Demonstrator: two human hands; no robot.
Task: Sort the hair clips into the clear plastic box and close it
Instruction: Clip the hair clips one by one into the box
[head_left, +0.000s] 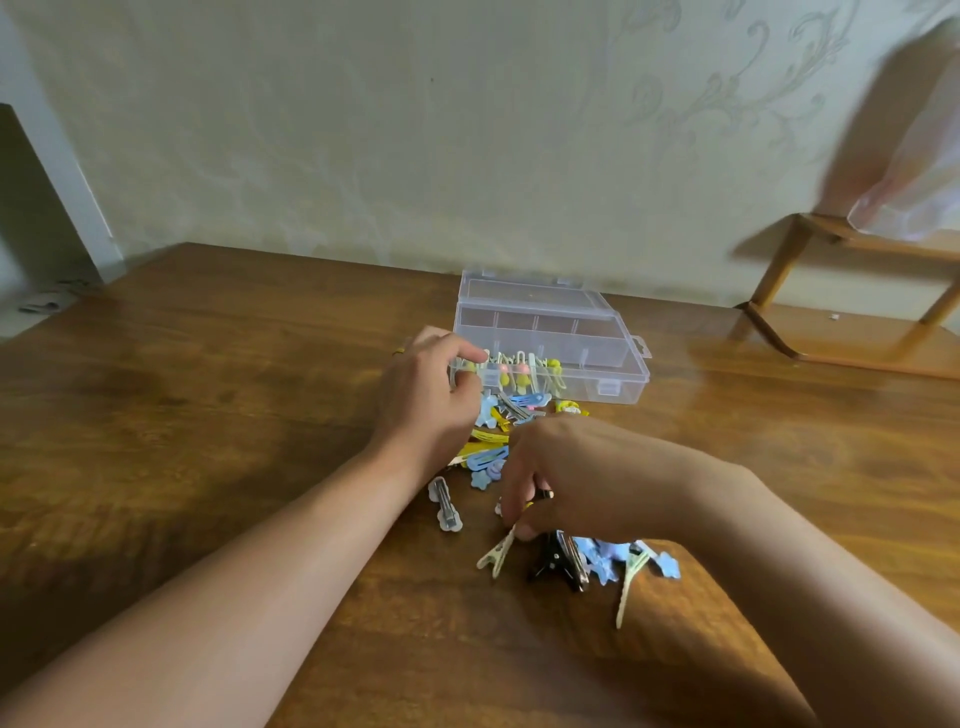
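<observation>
A clear plastic box stands open on the wooden table, its lid folded back toward the wall. Several yellow and cream clips lie in its front left compartment. My left hand is at the box's front left corner, fingers curled over the rim; what it holds is hidden. A loose pile of blue and yellow hair clips lies in front of the box. My right hand pinches a cream clip above the table. Black, blue and cream clips lie under my right wrist.
A grey clip lies apart, left of my right hand. A wooden stand with a plastic bag on it sits at the back right. The wall runs close behind the box.
</observation>
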